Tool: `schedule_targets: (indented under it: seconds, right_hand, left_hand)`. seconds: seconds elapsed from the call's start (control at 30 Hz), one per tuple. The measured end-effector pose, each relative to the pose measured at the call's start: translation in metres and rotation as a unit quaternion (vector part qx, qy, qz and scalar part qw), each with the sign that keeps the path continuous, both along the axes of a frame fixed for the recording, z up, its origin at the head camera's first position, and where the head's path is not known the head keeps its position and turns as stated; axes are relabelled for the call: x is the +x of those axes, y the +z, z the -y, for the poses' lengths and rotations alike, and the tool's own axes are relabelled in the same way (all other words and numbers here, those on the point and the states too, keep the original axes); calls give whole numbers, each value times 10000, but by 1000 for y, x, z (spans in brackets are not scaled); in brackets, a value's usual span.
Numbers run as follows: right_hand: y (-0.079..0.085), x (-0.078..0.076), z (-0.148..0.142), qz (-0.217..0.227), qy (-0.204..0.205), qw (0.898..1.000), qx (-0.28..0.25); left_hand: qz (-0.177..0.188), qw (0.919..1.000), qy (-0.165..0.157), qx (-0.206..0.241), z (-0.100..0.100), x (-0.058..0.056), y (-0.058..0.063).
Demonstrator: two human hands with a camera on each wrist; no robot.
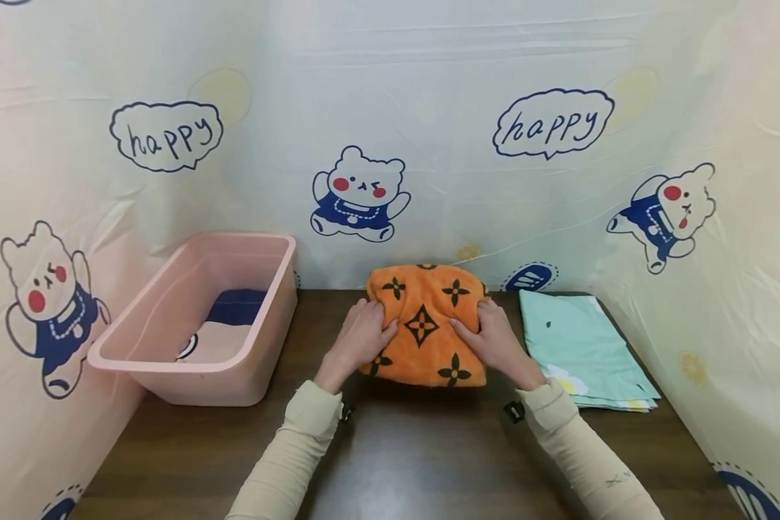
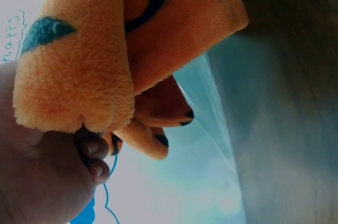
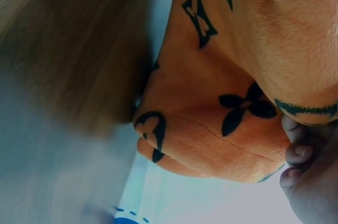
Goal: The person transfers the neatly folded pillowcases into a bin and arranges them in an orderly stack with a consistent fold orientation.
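A folded orange plush cloth (image 1: 422, 354) with black flower and diamond prints is held up in front of me, near the back of the table. My left hand (image 1: 362, 336) grips its left edge, thumb on the near face and fingers behind. On the opposite edge, my right hand (image 1: 492, 336) grips it the same way. In the left wrist view, layers of the orange cloth (image 2: 74, 81) hang loose beside curled fingers (image 2: 95, 147). The right wrist view shows the cloth (image 3: 206, 92) sagging in folds, with fingertips (image 3: 300, 151) tucked at its edge.
On the left stands a pink plastic tub (image 1: 201, 386) with dark blue fabric (image 1: 237, 307) and pale fabric (image 1: 221, 339) inside. A folded mint-green cloth (image 1: 578, 347) lies at the right. The dark wooden table (image 1: 416, 455) meets a printed curtain (image 1: 448, 108) behind and at both sides.
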State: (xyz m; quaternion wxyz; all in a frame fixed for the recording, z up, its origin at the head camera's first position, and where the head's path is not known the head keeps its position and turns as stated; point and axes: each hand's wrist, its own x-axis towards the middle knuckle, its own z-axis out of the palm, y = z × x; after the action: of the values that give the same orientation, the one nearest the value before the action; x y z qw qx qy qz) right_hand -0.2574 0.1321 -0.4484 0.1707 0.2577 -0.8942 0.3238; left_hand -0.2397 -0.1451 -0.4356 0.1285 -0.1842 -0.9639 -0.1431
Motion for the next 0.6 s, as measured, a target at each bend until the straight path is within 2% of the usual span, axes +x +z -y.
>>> schedule_targets:
  seconds: [0.6]
  right_hand:
    - [12,3,8,-51,-99,9997,-230]
  left_hand:
    - [43,9999,115,37,6,2,14]
